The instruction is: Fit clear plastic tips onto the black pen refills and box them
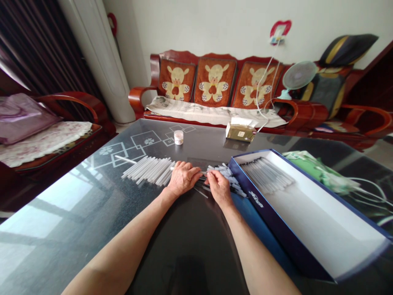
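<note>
My left hand [183, 178] and my right hand [218, 187] meet low in the middle of the view, their fingertips nearly touching. Both appear to pinch a thin white plastic tube [190, 171], partly hidden by my fingers. Dark thin strands [199, 183] lie just under my hands. To the left sits a row of white plastic tubes [149, 170]. A heap of blue-tipped tubes [225, 174] touches my right fingers. Further right, an open blue-rimmed box [307, 213] holds a bundle of tubes [267, 175].
Everything rests on a dark glass table [76, 213] with a white line pattern. A small white jar [178, 137] and a gold tissue box [240, 131] stand at the far side. A green packet [319, 172] lies beyond the box. A wooden sofa [215, 78] stands behind the table.
</note>
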`<state>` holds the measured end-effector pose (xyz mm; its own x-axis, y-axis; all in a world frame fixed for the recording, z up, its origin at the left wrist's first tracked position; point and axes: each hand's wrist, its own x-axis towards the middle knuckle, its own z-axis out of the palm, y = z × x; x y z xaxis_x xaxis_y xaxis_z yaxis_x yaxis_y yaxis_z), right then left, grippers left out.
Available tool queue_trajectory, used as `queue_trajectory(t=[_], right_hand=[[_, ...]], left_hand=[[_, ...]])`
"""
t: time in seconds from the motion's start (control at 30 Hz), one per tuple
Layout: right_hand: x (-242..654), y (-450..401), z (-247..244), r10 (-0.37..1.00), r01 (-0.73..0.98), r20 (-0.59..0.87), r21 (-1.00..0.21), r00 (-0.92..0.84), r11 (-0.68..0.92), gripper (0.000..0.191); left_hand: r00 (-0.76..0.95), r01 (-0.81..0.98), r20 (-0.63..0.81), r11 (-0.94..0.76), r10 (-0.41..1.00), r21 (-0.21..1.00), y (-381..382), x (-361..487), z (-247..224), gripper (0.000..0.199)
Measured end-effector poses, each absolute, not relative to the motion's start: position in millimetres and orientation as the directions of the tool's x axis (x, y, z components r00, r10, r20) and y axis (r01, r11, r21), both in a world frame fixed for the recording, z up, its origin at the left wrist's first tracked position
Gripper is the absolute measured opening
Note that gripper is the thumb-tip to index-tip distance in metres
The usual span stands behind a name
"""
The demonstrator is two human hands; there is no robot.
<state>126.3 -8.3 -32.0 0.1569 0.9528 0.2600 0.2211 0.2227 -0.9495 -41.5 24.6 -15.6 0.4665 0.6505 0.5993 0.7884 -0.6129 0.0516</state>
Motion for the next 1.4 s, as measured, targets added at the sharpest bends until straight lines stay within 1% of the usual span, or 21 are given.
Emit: queue_trajectory(t=[0.07, 0.13, 0.2, 0.3, 0.37, 0.57, 0.67, 0.73, 0.8, 0.83, 0.93, 1.03, 1.13, 1.2, 1.27, 1.4], right_hand=[[126, -8, -34, 0.947, 0.194, 0.285, -0.947, 0.146, 0.255, 0.032], [126, -7, -35, 0.940, 0.160, 0.302, -0.947, 0.157, 0.277, 0.040], [125, -7, -35, 0.937, 0.157, 0.298, -0.950, 0.182, 0.271, 0.042], [125, -7, -34, 0.944, 0.232, 0.274, -0.945, 0.185, 0.229, 0.037], [125, -6, -35, 0.945, 0.269, 0.280, -0.935, 0.170, 0.229, 0.035], [124, -5, -42, 0.907, 0.253, 0.384, -0.907, 0.174, 0.336, 0.024], [125, -5, -44, 0.869, 0.287, 0.455, -0.874, 0.193, 0.393, 0.019], [129, -5, -42, 0.826, 0.345, 0.512, -0.839, 0.235, 0.422, 0.018], [137, -4, -40, 0.749, 0.471, 0.601, -0.766, 0.279, 0.438, 0.017], [142, -4, -38, 0.703, 0.551, 0.652, -0.711, 0.283, 0.438, 0.017], [161, 0, -33, 0.596, 0.756, 0.774, -0.518, 0.214, 0.401, 0.017], [175, 3, -31, 0.574, 0.854, 0.803, -0.404, 0.158, 0.329, 0.019], [176, 2, -28, 0.590, 0.898, 0.794, -0.357, 0.148, 0.256, 0.025], [169, -2, -26, 0.606, 0.909, 0.786, -0.336, 0.125, 0.248, 0.027], [157, -6, -24, 0.629, 0.894, 0.774, -0.333, 0.078, 0.300, 0.026], [136, -10, -27, 0.684, 0.799, 0.726, -0.375, -0.062, 0.471, 0.022]], left_hand=[[0.463, 0.787, 0.600, -0.614, 0.652, 0.061, 25, -42, -16, 0.036], [0.462, 0.784, 0.602, -0.617, 0.651, 0.066, 25, -42, -16, 0.037], [0.466, 0.782, 0.600, -0.619, 0.650, 0.063, 25, -41, -16, 0.037], [0.468, 0.784, 0.598, -0.618, 0.650, 0.058, 25, -41, -16, 0.037], [0.470, 0.783, 0.599, -0.619, 0.649, 0.056, 25, -41, -16, 0.038], [0.479, 0.771, 0.595, -0.633, 0.645, 0.066, 27, -43, -18, 0.038], [0.468, 0.773, 0.598, -0.630, 0.650, 0.080, 28, -44, -18, 0.038], [0.460, 0.776, 0.599, -0.625, 0.655, 0.086, 28, -45, -18, 0.038], [0.451, 0.781, 0.602, -0.618, 0.660, 0.093, 28, -45, -17, 0.038], [0.447, 0.781, 0.604, -0.617, 0.660, 0.096, 28, -44, -16, 0.037], [0.445, 0.778, 0.609, -0.621, 0.656, 0.099, 28, -44, -16, 0.037], [0.452, 0.775, 0.605, -0.625, 0.656, 0.099, 28, -43, -16, 0.037], [0.458, 0.771, 0.600, -0.629, 0.656, 0.099, 28, -43, -16, 0.038], [0.460, 0.766, 0.602, -0.635, 0.652, 0.102, 28, -43, -16, 0.038], [0.462, 0.761, 0.606, -0.640, 0.648, 0.104, 28, -43, -17, 0.038], [0.459, 0.762, 0.609, -0.639, 0.647, 0.105, 29, -43, -18, 0.037]])
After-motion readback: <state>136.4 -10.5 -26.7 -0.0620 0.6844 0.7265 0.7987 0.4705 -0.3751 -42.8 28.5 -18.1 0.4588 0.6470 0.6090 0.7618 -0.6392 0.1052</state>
